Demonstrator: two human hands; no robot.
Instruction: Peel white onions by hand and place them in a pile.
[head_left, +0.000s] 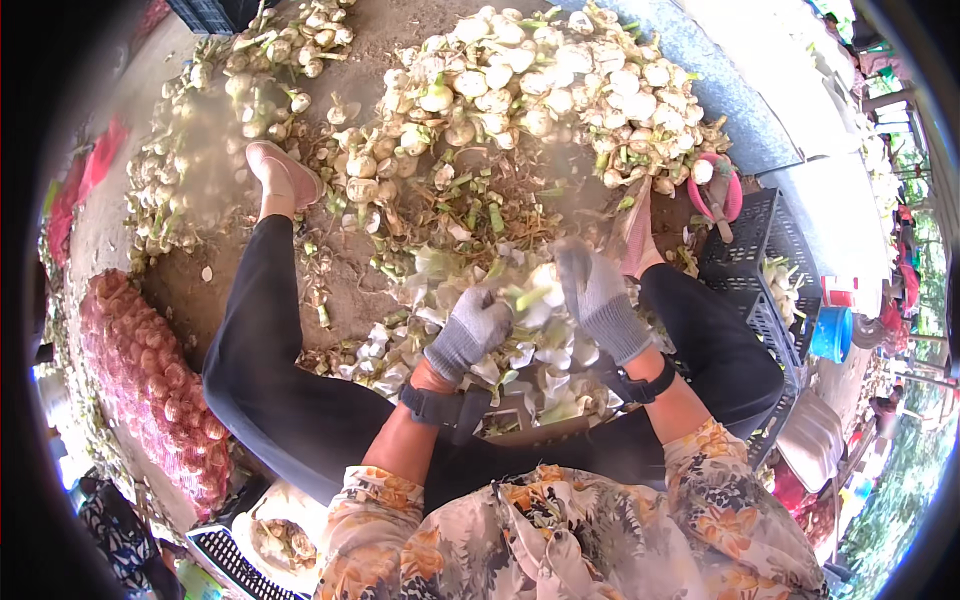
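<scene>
Both hands wear grey knit gloves, with dark straps at the wrists. My left hand (477, 324) is curled beside a green stem end; whether it grips anything does not show clearly. A pale bulb with a green stem (541, 289), blurred, lies between the hands. My right hand (592, 289) touches or nearly touches the bulb's right side, its fingers blurred by motion. Below and around the hands lie loose white peelings (555, 375). Ahead spreads a large heap of white bulbs (517, 75), some with cut green stems.
A full red mesh sack (150, 382) lies at the left. More bulbs (180, 172) cover the ground at the upper left. On the right stand black plastic crates (742, 232), a pink-rimmed container (735, 187) and a blue bucket (831, 334). My feet rest beside the heap.
</scene>
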